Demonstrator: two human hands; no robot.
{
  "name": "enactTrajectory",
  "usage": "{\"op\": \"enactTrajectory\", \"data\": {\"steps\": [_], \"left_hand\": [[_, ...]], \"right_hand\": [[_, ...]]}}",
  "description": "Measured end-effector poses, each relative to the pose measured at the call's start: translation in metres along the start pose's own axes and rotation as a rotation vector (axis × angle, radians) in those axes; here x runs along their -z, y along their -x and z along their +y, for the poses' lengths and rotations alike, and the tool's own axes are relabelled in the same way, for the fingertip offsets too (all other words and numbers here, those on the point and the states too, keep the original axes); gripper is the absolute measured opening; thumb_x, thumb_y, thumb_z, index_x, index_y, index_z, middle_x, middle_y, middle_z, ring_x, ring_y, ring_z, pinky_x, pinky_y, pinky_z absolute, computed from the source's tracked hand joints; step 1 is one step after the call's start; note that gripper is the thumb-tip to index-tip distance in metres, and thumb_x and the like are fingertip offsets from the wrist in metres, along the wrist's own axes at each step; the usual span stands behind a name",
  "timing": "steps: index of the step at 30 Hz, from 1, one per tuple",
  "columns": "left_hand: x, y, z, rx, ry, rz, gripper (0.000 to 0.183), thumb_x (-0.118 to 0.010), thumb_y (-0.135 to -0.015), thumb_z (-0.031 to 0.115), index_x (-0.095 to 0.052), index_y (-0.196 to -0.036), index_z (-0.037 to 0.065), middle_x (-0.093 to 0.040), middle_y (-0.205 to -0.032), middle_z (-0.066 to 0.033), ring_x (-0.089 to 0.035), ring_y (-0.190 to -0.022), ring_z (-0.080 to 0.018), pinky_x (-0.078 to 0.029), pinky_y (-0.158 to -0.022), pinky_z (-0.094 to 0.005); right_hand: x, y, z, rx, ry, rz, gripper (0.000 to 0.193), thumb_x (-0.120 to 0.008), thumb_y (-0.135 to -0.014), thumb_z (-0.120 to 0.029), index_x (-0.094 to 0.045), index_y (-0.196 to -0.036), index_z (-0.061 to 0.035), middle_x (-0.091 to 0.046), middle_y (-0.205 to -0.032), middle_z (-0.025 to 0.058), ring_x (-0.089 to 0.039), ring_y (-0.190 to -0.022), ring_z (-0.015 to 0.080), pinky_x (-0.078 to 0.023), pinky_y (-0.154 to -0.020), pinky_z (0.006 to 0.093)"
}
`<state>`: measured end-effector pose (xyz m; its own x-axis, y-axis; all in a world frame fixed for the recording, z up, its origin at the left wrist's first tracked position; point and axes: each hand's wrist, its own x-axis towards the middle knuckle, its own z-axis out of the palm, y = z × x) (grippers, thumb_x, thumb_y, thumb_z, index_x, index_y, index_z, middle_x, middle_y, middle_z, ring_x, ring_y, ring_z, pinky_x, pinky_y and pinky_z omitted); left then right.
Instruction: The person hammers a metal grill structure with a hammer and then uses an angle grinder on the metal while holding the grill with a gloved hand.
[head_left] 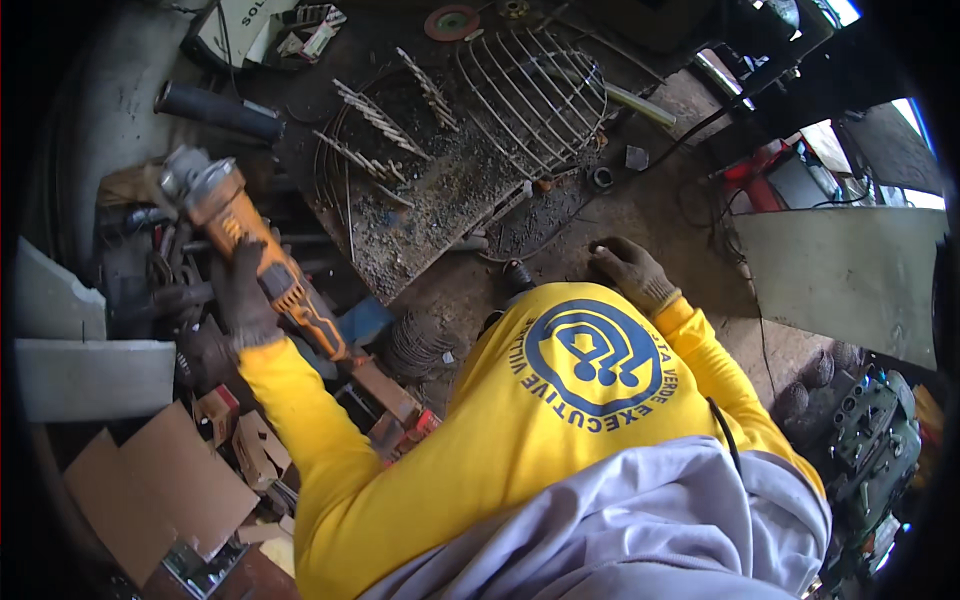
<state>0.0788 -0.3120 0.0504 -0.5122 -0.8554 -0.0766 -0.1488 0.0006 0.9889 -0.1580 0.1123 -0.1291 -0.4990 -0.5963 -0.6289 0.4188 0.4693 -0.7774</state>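
My left hand (pixel 243 290), in a dark glove, is wrapped round the body of an orange angle grinder (pixel 288 292). The grinder's metal head points up and left, and its rear end reaches down toward some boxes. My right hand (pixel 630 270), also gloved, is on the right beyond my body, with its fingers loosely extended and nothing visible in them. Ahead of my hands, a low work surface (pixel 400 262) is strewn with chips and debris. Several twisted metal bars (pixel 380 120) and a curved metal grille (pixel 535 100) rest on it.
A grinding disc (pixel 452 22) lies at the far edge. On the left are a dark cylinder (pixel 220 110), cardboard pieces (pixel 165 485) and stacked scrap. A coil of wire (pixel 412 345) sits near my body. A pale panel (pixel 840 275) and a dark engine-like metal part (pixel 870 430) stand right.
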Motion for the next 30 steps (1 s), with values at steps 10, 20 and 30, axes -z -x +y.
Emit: {"op": "enactTrajectory", "data": {"steps": [10, 20, 30], "left_hand": [[-0.219, 0.13, -0.007, -0.17, 0.727, -0.254, 0.093, -0.082, -0.075, 0.047, -0.037, -0.144, 0.004, -0.053, -0.138, -0.021, -0.053, -0.126, -0.0421, -0.028, -0.11, -0.0729], [-0.321, 0.151, -0.065, -0.057, 0.425, -0.322, 0.078, -0.072, -0.084, 0.046, -0.038, -0.136, -0.001, -0.057, -0.13, -0.0186, -0.062, -0.115, -0.0317, -0.051, -0.101, -0.0437], [-0.386, 0.156, -0.077, 0.11, 0.758, -0.552, 0.067, -0.083, -0.076, 0.009, -0.044, -0.131, 0.001, -0.063, -0.117, -0.0153, -0.066, -0.107, -0.024, -0.058, -0.09, -0.0369]], "right_hand": [[-0.03, -0.006, -0.127, 0.665, 0.098, -1.001, 0.074, -0.08, -0.083, -0.04, -0.051, -0.138, -0.0001, -0.065, -0.125, 0.0145, -0.062, -0.112, 0.0203, -0.049, -0.098, 0.0342], [0.066, 0.016, -0.064, 0.535, 0.126, -0.6, 0.076, -0.086, -0.077, -0.023, -0.049, -0.139, -0.0009, -0.064, -0.127, 0.0128, -0.059, -0.116, 0.0182, -0.047, -0.1, 0.0352], [0.09, 0.07, -0.056, 0.337, 0.166, -0.161, 0.075, -0.08, -0.073, -0.011, -0.047, -0.14, -0.0025, -0.064, -0.126, 0.015, -0.063, -0.113, 0.0219, -0.048, -0.099, 0.0355]]}}
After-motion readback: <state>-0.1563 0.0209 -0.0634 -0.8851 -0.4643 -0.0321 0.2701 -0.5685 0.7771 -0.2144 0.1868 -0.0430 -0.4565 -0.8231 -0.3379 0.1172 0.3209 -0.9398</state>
